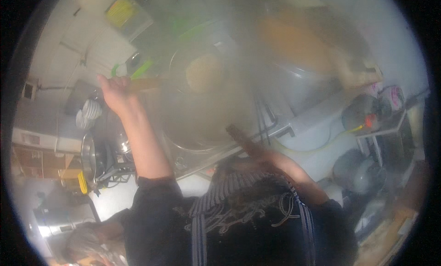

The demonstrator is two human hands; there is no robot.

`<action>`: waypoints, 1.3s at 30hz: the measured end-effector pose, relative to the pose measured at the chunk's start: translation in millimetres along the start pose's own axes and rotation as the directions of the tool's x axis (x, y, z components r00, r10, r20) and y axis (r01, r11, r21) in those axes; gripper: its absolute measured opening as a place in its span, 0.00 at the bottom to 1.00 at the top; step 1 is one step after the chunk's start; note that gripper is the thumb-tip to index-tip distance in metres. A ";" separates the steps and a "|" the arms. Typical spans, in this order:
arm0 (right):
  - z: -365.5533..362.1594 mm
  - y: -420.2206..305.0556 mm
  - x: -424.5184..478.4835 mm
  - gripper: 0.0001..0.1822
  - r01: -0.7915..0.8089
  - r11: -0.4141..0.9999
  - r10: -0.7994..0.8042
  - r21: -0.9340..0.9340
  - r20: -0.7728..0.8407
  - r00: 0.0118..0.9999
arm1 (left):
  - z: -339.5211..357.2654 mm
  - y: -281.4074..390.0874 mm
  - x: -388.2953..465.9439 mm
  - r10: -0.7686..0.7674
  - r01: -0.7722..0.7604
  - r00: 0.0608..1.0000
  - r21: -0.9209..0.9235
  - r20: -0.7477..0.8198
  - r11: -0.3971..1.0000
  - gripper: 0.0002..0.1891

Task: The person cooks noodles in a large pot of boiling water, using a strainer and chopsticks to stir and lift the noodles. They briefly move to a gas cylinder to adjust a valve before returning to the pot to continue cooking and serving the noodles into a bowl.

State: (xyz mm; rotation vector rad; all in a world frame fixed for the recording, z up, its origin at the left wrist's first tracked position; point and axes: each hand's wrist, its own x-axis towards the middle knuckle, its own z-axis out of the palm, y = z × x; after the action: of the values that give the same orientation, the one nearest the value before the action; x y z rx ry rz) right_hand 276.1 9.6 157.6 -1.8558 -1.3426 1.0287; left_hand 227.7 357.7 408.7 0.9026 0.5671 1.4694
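Observation:
My left hand [119, 92] is closed around a wooden handle [150, 83] at the upper left. The handle points towards a round, pale beige mass [205, 73], perhaps in a strainer, over a large metal pot. Steam blurs the pot, whose curved lower rim [200, 150] shows faintly. My right hand [243, 138] is near the counter's front edge, to the right of the pot rim; its fingers are dark and blurred, and I cannot tell whether it holds anything. Bright green handles or rims [141, 69] lie just beyond my left hand.
Stacked white bowls [89, 114] and a metal pan [89, 155] are at left. A large pan of orange-brown contents [296, 38] stands upper right. A yellow hose [320, 149] runs to the right. Another person [93, 242] is at lower left.

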 end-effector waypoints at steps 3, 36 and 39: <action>4.1 7.8 7.7 0.15 0.049 0.997 -0.044 -0.050 0.101 0.994 | 43.8 -19.3 -17.2 -0.075 0.074 0.995 0.020 0.071 0.997 0.17; 33.7 44.7 3.3 0.17 -0.032 0.899 0.035 0.436 0.001 0.999 | 228.4 -262.5 -230.5 -0.495 0.405 0.753 0.289 0.433 0.868 0.21; 55.3 61.9 27.0 0.12 0.156 0.943 -0.152 0.293 -0.037 0.988 | 226.6 -264.8 -246.0 -0.498 0.319 0.695 0.399 0.518 0.860 0.23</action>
State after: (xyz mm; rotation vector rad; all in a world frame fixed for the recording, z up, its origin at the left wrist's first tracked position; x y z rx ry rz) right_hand 262.6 19.6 71.9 -1.5102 -1.2281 1.0675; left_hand 550.6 110.9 279.0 1.3039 0.4514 0.6234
